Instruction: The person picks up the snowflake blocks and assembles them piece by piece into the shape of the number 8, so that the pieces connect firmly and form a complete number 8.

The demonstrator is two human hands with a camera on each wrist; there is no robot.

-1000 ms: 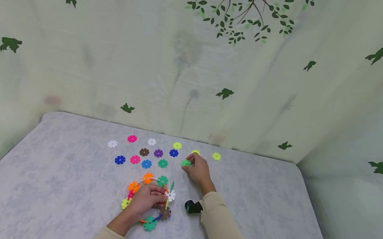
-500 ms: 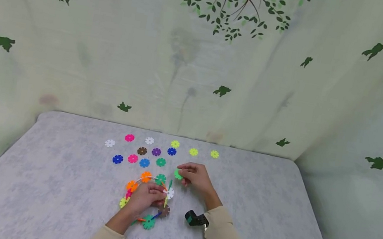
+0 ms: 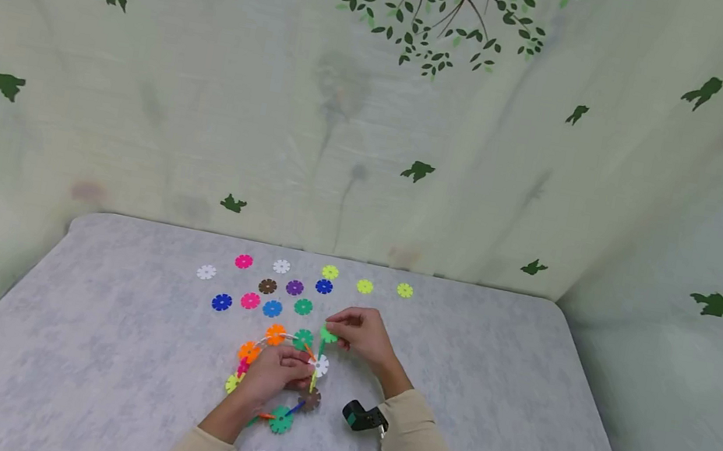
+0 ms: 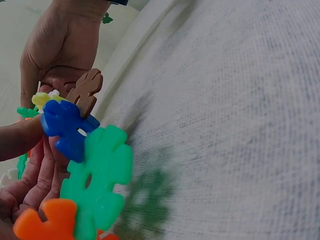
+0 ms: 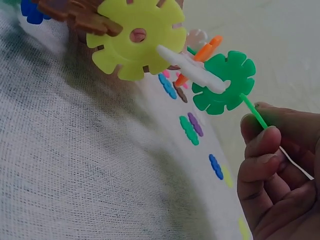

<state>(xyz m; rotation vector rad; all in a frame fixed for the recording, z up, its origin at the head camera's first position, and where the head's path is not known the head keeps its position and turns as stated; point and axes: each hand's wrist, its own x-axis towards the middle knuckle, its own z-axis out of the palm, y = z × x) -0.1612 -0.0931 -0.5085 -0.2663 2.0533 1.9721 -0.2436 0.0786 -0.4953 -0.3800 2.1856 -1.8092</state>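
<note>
In the head view my left hand (image 3: 272, 378) grips a ring of joined plastic snowflake discs, near a white disc (image 3: 321, 365) and a yellow disc (image 5: 160, 50). My right hand (image 3: 368, 339) pinches a light green snowflake disc (image 3: 329, 336) between thumb and fingers. Seen edge-on in the right wrist view, that disc meets the rim of a darker green disc (image 5: 231, 75), itself joined to the white one. Blue (image 4: 67, 127), brown (image 4: 87, 92), green (image 4: 102, 175) and orange (image 4: 47, 220) discs of the ring show in the left wrist view. Part of the ring is hidden behind my left hand.
Loose snowflake discs lie flat across the back of the grey tabletop (image 3: 503, 406), among them a purple disc (image 3: 295, 287), a light blue disc (image 3: 272, 308) and a yellow disc (image 3: 405, 290). A printed curtain (image 3: 268, 100) hangs behind the table.
My right hand has lifted the light green disc from the back of the table and brought it down and left to the ring. My left hand keeps its hold.
</note>
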